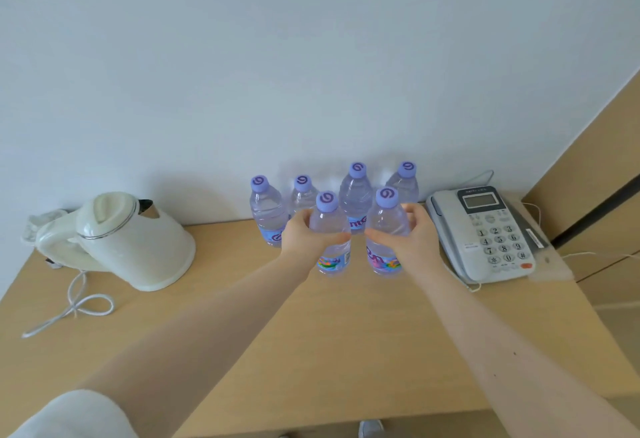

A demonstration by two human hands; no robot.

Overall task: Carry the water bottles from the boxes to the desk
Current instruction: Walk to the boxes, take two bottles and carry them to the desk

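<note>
White kettle (138, 243) at 9 o'clock on the desk (311, 333), cord (74, 306) looped in front. Four capped water bottles (356, 191) upright in a row at 12 o'clock, by the wall. Left hand (304, 233), fingers clamped round the left front bottle (329, 229). Right hand (405, 233), fingers clamped round the right front bottle (386, 226). Both upright, just in front of the row; contact with the desk unclear. Telephone (485, 229) at 3 o'clock.

Pale blue-grey wall (311, 56); tan wood panelling (602, 174) right.
</note>
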